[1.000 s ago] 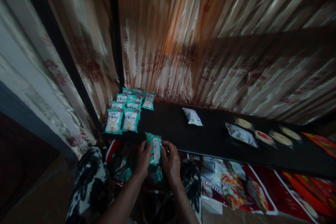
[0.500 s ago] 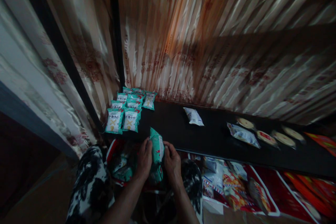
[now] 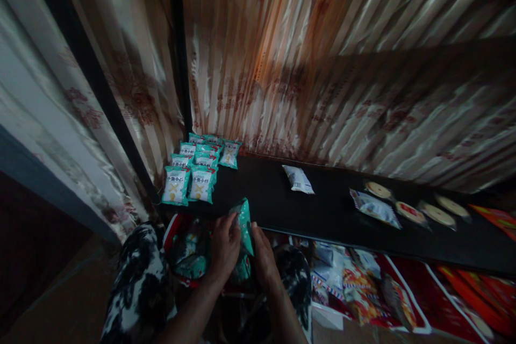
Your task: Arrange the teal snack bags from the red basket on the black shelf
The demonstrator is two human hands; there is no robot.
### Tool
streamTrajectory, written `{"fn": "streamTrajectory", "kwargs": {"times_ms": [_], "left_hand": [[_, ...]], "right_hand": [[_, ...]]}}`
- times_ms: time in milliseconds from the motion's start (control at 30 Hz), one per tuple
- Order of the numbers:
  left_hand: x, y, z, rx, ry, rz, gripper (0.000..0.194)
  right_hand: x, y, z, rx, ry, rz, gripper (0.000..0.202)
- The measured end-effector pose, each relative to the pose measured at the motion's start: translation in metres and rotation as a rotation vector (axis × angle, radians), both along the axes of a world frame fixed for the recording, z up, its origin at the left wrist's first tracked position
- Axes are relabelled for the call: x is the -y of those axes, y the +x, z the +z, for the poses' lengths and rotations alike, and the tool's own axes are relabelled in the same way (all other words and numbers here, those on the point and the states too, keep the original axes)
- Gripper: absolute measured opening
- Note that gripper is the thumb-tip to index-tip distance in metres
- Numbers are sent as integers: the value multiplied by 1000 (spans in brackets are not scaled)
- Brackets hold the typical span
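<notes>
A green snack packet [image 3: 245, 227] is held upright over the shelf's front edge, between my two hands. My left hand [image 3: 226, 242] grips its left side, fingers bent over it. My right hand [image 3: 263, 255] lies along its right edge with the fingers fairly straight and close together. Beyond them to the left, several green and white packets [image 3: 202, 184] stand in rows on the black shelf [image 3: 258, 188]. Below my hands, a red-rimmed container [image 3: 171, 226] holds more green packets.
Farther right on the shelf lie a white packet [image 3: 298, 179], a blue-white packet [image 3: 374, 208] and several round packaged items [image 3: 437, 215]. Black posts [image 3: 177, 48] and curtains [image 3: 250, 64] bound the shelf. Red trays [image 3: 421, 317] of snacks sit below.
The packet between my hands has been turned and now shows a different side. My left fingers have shifted over it, and my right hand has straightened from a pinch.
</notes>
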State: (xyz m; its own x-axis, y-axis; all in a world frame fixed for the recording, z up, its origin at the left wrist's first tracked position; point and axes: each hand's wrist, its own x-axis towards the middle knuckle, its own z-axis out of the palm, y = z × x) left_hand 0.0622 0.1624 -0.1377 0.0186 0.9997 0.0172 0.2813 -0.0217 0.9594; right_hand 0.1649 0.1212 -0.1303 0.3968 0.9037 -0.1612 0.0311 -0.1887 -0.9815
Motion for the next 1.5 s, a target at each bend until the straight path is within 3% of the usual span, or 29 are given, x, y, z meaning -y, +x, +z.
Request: {"fn": "streamTrajectory", "kwargs": {"times_ms": [233,467,567,733,933,1033,1167,1300,1500], "left_hand": [[6,5,-4,-88,4,-60,40],[5,3,-13,-27,21,-67,39],[3,0,-18,-60,20,-13,35],[-1,-5,-27,-1,-134,54,27],[-2,-6,-30,394,-440,-9,43],[-1,-4,-24,412,-434,-24,47],[-3,-3,-21,348,-380,-16,39],[-8,-4,-30,343,-333,-19,35],[-15,-7,-40,292,-300,28,43]], "right_hand": [[-3,0,-11,-52,-38,55,52],[-3,1,-19,-175,-50,-26,55],[-3,0,-22,-278,-52,-63,57],[-4,0,-27,-362,-59,-66,61],[-6,2,-29,-404,-42,-36,56],[-5,2,-27,-381,-19,-19,51],[-3,1,-21,-331,-21,-12,51],[-2,0,-14,-236,-35,11,57],[-2,-1,-10,-343,-54,73,57]]}}
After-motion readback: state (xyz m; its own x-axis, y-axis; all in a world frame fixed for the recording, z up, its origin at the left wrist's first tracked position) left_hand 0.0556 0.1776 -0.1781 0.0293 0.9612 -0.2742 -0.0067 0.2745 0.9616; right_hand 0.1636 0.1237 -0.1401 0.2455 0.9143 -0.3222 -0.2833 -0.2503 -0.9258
